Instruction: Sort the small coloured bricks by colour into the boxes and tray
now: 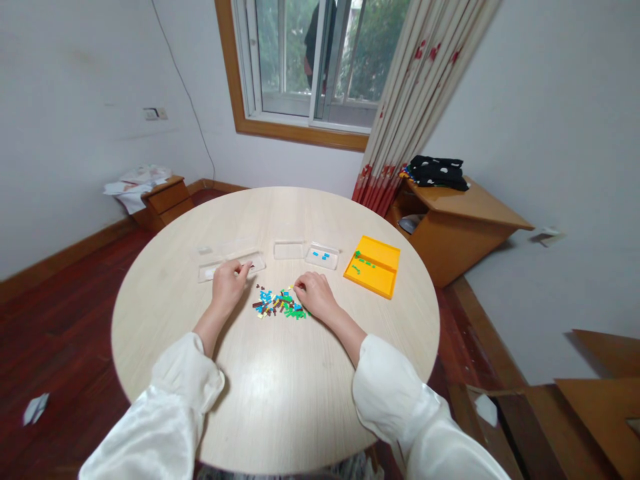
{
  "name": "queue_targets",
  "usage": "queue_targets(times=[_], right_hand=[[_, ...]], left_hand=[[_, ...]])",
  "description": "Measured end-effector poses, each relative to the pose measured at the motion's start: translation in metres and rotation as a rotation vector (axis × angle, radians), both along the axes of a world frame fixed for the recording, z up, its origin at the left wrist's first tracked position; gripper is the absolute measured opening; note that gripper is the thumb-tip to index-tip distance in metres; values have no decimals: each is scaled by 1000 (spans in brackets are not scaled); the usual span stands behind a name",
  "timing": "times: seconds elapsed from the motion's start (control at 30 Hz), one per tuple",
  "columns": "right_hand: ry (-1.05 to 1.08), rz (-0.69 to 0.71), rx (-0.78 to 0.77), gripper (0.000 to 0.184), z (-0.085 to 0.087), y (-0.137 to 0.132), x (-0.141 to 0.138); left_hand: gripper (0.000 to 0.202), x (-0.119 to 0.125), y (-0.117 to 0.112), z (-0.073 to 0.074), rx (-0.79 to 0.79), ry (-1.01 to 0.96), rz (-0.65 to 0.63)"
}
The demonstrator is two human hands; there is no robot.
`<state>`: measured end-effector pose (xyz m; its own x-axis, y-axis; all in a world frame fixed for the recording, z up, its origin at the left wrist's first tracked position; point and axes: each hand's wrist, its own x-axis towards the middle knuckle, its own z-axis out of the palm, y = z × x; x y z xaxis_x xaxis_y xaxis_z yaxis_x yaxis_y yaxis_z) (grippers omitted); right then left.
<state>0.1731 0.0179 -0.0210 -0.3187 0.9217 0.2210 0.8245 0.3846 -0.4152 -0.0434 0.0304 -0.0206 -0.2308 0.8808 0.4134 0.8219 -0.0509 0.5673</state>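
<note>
A pile of small building bricks (273, 303) in blue, green, brown and yellow lies in the middle of the table. My left hand (227, 285) is closed in a pinch over a clear tray (257, 262), a tiny dark brown brick (252, 266) at its fingertips. At the pile's right edge, my right hand (316, 293) pinches, with a small yellow brick (291, 288) at its fingertips. Blue bricks (325, 256) sit inside another clear tray (329, 265). Several green bricks (365, 261) lie in an opened yellow case (381, 288) to the right.
Between the other trays stands a clear tray (289, 252); a clear lid (235, 247) lies behind the left one. All rest on a round pale wooden table (280, 387). A wooden cabinet (450, 227) stands beyond its right side, below a curtain (415, 87).
</note>
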Motion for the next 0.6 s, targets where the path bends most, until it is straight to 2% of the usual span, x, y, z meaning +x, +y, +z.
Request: queue_targets(times=[0.07, 0.2, 0.3, 0.43, 0.6], right_hand=[[12, 0, 19, 10, 0, 0, 0], [94, 41, 68, 9, 2, -2, 0], [162, 102, 99, 9, 5, -3, 0], [199, 158, 110, 8, 6, -5, -1], [220, 175, 115, 6, 9, -6, -2]], left_hand=[[34, 10, -3, -2, 21, -5, -119], [17, 31, -10, -4, 99, -5, -437], [14, 41, -14, -5, 120, -21, -577], [15, 45, -17, -5, 101, -25, -664], [15, 46, -19, -2, 95, -34, -672]])
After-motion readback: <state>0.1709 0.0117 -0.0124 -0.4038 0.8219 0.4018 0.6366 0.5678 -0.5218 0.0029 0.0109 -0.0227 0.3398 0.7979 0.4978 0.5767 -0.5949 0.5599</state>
